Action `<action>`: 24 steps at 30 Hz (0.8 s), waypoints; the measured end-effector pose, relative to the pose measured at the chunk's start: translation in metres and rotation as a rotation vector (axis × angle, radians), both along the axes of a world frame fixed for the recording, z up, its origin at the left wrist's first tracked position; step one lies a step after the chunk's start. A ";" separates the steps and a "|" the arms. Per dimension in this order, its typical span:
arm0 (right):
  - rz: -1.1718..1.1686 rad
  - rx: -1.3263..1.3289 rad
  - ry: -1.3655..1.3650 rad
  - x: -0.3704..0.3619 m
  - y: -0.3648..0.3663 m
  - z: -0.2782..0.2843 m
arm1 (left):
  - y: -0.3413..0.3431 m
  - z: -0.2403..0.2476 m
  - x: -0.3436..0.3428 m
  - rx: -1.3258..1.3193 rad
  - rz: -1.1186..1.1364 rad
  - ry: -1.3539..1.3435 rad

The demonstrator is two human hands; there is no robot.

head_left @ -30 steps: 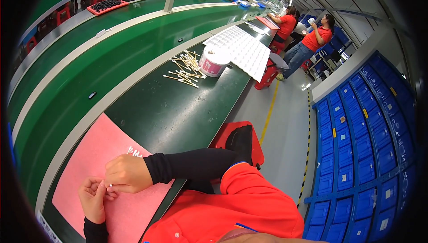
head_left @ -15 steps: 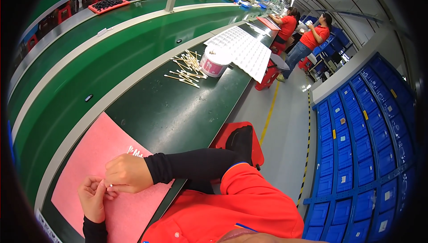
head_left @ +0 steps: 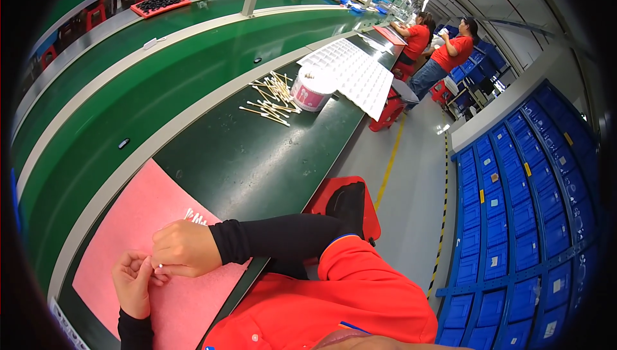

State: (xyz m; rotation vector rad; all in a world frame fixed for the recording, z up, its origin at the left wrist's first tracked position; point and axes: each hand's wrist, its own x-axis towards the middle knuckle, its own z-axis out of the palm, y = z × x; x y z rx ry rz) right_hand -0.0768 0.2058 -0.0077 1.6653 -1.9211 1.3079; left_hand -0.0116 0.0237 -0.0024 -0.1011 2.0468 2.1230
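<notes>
In the head view, a small white piece (head_left: 160, 266) is held at the near left, where the fingertips of the left hand (head_left: 134, 282) and the right hand (head_left: 185, 247) are brought together. The left hand is half curled, with thumb and forefinger pinched at the piece; the right hand is turned back upward, its fingers bent and closed on the same spot. Only a rounded white end is shown, so the rest of its shape cannot be told.

Both hands are held above a pink mat (head_left: 138, 212), matte and soft-looking, by which the near part of a glossy dark green bench (head_left: 238, 170) is covered. Just beyond the right hand, slim white pieces (head_left: 196, 216) are laid on the mat, partly hidden by the knuckles.

Farther along the bench, cotton swabs (head_left: 273, 98) with thin, pale, wood-like sticks and white tips are strewn in a loose heap. Just to their right is set a round tub (head_left: 312, 98), white with a pink band. Beyond it, a white sheet tray (head_left: 353, 74) is spread, moulded into rows of shallow square pockets.
</notes>
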 end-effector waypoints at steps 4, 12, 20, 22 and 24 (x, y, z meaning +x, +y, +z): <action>0.006 0.012 -0.013 0.001 0.000 0.001 | 0.001 0.004 0.000 0.017 0.004 -0.019; 0.006 0.040 -0.017 0.003 0.000 0.001 | 0.000 0.003 0.000 0.008 0.000 -0.010; 0.031 0.036 -0.033 0.000 0.003 0.000 | 0.003 0.004 -0.001 0.001 -0.002 -0.012; 0.068 0.025 -0.046 -0.002 -0.004 -0.002 | -0.002 0.005 0.002 -0.014 0.051 -0.053; 0.068 0.071 -0.060 -0.002 -0.006 0.002 | -0.010 0.002 0.002 -0.055 0.008 -0.029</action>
